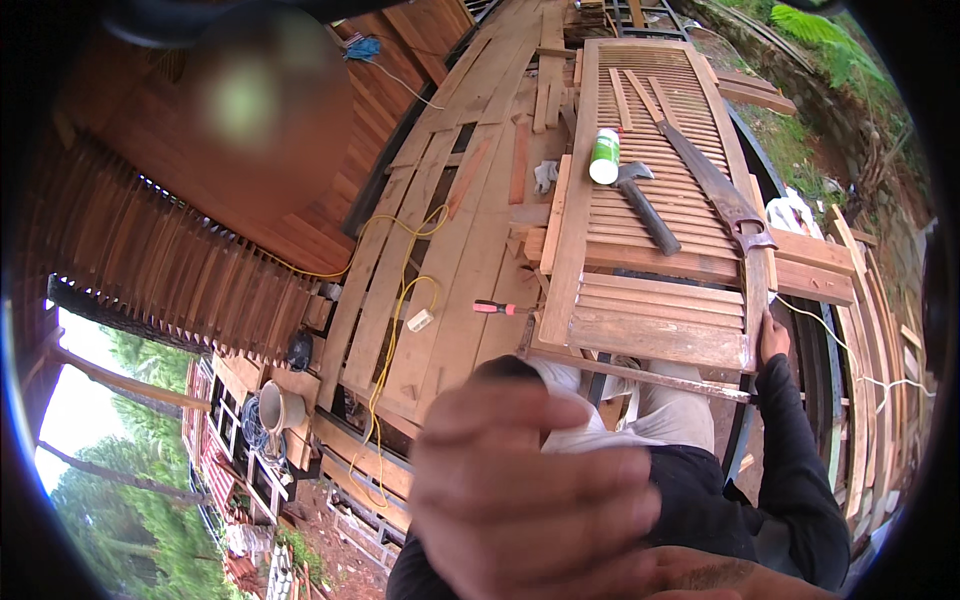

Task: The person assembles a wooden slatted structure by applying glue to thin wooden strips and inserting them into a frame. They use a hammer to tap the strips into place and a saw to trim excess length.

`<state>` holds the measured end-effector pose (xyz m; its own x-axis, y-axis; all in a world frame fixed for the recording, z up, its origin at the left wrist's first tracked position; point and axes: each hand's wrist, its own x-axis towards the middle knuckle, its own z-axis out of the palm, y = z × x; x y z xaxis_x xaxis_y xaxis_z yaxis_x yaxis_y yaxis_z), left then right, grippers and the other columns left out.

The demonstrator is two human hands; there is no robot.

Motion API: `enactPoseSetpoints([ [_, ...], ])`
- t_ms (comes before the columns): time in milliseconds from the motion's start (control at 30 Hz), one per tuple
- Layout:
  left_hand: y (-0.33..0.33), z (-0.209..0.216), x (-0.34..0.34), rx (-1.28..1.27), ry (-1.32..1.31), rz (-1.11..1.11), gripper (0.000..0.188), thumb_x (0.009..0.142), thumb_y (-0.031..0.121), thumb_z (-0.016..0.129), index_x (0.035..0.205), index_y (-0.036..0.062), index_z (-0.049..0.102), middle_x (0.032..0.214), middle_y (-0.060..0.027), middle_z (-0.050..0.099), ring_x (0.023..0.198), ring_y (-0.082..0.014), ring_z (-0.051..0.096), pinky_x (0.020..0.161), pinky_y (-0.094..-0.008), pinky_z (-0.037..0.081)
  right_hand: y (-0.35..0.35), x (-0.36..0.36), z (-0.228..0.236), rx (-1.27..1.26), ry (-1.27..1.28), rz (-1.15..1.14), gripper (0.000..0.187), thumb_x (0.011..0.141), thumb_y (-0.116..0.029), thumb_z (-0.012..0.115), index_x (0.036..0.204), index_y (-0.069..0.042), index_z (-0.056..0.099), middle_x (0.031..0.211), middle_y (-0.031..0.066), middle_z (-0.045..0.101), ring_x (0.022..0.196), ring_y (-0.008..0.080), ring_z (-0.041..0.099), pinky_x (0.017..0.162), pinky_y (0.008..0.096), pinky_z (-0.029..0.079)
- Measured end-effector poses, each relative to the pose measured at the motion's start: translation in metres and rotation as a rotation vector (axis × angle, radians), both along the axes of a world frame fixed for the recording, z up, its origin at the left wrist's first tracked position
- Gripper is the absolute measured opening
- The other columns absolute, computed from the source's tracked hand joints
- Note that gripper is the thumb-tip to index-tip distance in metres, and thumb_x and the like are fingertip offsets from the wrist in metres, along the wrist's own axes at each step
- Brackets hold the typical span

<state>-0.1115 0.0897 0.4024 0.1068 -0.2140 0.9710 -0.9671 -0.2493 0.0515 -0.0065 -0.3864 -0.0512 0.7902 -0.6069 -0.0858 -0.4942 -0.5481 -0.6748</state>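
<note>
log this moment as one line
right hand: at slatted panel corner; blurred hand: foreground, side unclear; on panel: saw, bottle, black-handled tool

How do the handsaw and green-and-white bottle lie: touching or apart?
Apart: the head view shows louvered shutter slats between the handsaw and the green-and-white bottle.

A louvred wooden panel (650,335) bears a handsaw (705,180), a black-handled hatchet (648,213), a green-and-white bottle (605,157) and thin wooden strips (620,98). On the plank floor (470,260) lie a yellow cord (383,370) and a white block (420,320).
</note>
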Motion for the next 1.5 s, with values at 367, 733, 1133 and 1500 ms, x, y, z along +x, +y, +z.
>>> enactPoseSetpoints([
  [367,-0.050,0.025,-0.029,0.150,0.172,0.230,0.011,0.091,0.028,0.070,0.100,0.0247,0.076,0.100,0.0058,0.076,0.097,-0.0136,0.072,0.101,-0.0420,0.055,0.006,0.001,0.001,0.024,0.010,0.007,0.072,0.100,-0.061,0.050,0.114,0.005,0.074,0.109,0.0336,0.072,0.111,0.0449,0.069,0.096,0.0483,0.051],
  [733,-0.069,-0.183,0.137,0.482,0.806,0.093,0.028,0.095,0.006,0.061,0.121,0.0015,0.071,0.111,-0.0171,0.073,0.107,-0.0354,0.069,0.095,-0.0415,0.053,0.014,-0.001,0.019,0.010,0.116,0.044,0.068,0.100,-0.057,0.048,0.111,0.004,0.075,0.115,0.0311,0.071,0.113,0.0445,0.068,0.102,0.0496,0.050],
  [1133,-0.045,-0.420,0.149,0.588,0.878,0.451,0.046,0.098,0.022,0.063,0.137,-0.0031,0.058,0.149,-0.0242,0.051,0.143,-0.0435,0.042,0.119,-0.0529,0.033,0.030,-0.004,0.048,0.108,0.162,0.051,0.068,0.100,-0.060,0.043,0.113,-0.002,0.077,0.116,0.0286,0.072,0.117,0.0440,0.066,0.111,0.0552,0.041],
  [1500,-0.053,-0.415,0.143,0.523,0.836,0.458,0.046,0.093,0.022,0.064,0.132,-0.0025,0.059,0.145,-0.0238,0.052,0.138,-0.0435,0.045,0.117,-0.0533,0.035,0.030,-0.001,0.044,0.060,0.085,-0.002,0.067,0.098,-0.059,0.048,0.110,0.001,0.076,0.114,0.0311,0.071,0.114,0.0445,0.067,0.103,0.0485,0.050],
])
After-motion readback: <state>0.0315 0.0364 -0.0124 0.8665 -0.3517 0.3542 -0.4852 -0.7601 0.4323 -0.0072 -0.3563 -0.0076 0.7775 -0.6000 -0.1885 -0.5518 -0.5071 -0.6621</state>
